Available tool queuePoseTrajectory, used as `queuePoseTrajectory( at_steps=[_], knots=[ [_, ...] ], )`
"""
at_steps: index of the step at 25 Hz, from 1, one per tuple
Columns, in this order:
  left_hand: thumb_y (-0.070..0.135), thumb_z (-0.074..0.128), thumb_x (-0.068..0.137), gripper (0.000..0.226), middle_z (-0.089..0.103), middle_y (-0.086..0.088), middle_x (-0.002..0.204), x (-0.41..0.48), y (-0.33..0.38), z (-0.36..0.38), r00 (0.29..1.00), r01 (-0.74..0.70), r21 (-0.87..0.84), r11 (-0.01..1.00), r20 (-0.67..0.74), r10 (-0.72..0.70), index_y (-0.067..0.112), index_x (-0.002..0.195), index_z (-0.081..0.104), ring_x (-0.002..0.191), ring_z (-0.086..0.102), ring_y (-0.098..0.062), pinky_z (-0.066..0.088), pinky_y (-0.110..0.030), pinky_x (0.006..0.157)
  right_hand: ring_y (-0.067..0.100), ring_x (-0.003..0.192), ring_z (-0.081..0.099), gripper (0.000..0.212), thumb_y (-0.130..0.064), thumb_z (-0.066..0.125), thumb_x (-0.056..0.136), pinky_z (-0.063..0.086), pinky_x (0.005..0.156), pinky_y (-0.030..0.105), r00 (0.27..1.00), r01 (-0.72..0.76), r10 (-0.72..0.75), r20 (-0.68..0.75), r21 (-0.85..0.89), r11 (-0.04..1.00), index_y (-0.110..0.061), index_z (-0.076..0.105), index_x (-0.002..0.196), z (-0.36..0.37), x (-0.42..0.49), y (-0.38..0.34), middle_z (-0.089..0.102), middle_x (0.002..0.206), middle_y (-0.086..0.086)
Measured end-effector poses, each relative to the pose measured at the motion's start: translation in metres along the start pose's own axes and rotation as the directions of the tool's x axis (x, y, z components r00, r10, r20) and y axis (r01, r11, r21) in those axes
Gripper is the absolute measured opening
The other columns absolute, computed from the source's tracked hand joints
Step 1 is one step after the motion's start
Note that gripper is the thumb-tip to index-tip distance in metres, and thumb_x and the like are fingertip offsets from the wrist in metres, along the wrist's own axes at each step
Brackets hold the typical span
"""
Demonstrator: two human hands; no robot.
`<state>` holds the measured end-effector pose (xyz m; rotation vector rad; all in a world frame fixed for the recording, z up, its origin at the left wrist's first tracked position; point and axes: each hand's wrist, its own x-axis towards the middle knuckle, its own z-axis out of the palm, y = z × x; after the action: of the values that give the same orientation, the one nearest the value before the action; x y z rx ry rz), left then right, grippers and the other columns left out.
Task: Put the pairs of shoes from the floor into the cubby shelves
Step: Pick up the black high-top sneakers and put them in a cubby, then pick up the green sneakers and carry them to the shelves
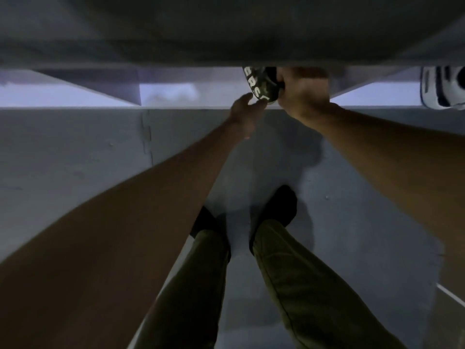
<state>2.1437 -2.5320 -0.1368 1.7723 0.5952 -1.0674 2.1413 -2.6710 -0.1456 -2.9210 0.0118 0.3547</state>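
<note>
Head view, looking steeply down, dim and blurred. Both bare arms stretch forward to the cubby shelf (pixel 75 107), which runs across the top of the frame.

The right hand (pixel 303 90) grips a dark shoe (pixel 258 83) with white lettering along its side. Its fingers (pixel 283 80) are curled round the shoe's right side. The shoe sits at the mouth of the middle cubby, between two dividers and nearer the right one. Its top is cut off by the board above, and its lower end is just over the shelf's front edge. Can't tell if it rests on the cubby floor or is held off it.

The left hand (pixel 242 110) is just below and left of the shoe, fingertips (pixel 249 98) at its lower edge. Too blurred to tell whether those fingers are pinching it or only touching.

A white shoe (pixel 442 89) with dark stripes sits in the next cubby to the right, at the frame edge and well apart from the hands.

Below are a grey floor (pixel 75 172), olive trousers (pixel 289 273) and two feet in dark socks (pixel 280 207) standing close to the shelf front.
</note>
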Motion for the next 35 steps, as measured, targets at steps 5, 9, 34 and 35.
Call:
queuePoseTrajectory(
  at_steps=[5, 9, 34, 35],
  knots=[
    [0.041, 0.056, 0.095, 0.059, 0.055, -0.011, 0.146, -0.023, -0.012, -0.021, 0.995, -0.012, -0.135, 0.991, -0.098, -0.001, 0.024, 0.149, 0.043, 0.124, 0.061, -0.038, 0.051, -0.051, 0.104, 0.040, 0.119, 0.049, 0.056, -0.014, 0.072, 0.078, 0.051, 0.089, 0.045, 0.972, -0.224, 0.213, 0.101, 0.111, 0.968, -0.013, 0.053, 0.130, -0.023, -0.025, -0.053, 0.055, 0.131, 0.017],
    [0.039, 0.057, 0.093, 0.050, 0.062, -0.012, 0.136, -0.060, 0.002, -0.047, 0.978, -0.095, -0.239, 0.966, -0.205, 0.046, 0.021, 0.139, 0.055, 0.116, 0.065, -0.033, 0.054, -0.048, 0.099, 0.031, 0.125, 0.046, 0.063, -0.023, 0.076, 0.078, 0.045, 0.092, 0.039, 0.957, -0.275, 0.217, 0.193, 0.363, 0.890, -0.016, 0.048, 0.135, -0.045, -0.043, -0.098, 0.050, 0.136, 0.012],
    [0.023, 0.064, 0.095, 0.013, 0.068, -0.008, 0.089, -0.722, -0.164, -0.288, 0.636, -0.548, -0.678, 0.489, -0.718, -0.283, 0.013, 0.097, 0.072, 0.072, 0.059, -0.013, 0.046, -0.020, 0.058, 0.019, 0.088, 0.069, 0.038, -0.013, 0.075, 0.083, 0.054, 0.087, 0.040, 0.468, 0.518, -0.749, 0.469, 0.541, 0.663, -0.018, 0.061, 0.118, -0.438, -0.347, -0.552, 0.073, 0.093, 0.002],
    [0.022, 0.064, 0.094, 0.015, 0.068, -0.006, 0.091, -0.742, -0.188, -0.303, 0.584, -0.571, -0.666, 0.481, -0.741, -0.333, 0.012, 0.103, 0.072, 0.075, 0.061, -0.014, 0.047, -0.022, 0.060, 0.018, 0.086, 0.069, 0.037, -0.013, 0.076, 0.082, 0.055, 0.087, 0.039, 0.429, 0.546, -0.779, 0.457, 0.556, 0.627, -0.017, 0.061, 0.117, -0.433, -0.366, -0.587, 0.072, 0.091, 0.002]
  ],
)
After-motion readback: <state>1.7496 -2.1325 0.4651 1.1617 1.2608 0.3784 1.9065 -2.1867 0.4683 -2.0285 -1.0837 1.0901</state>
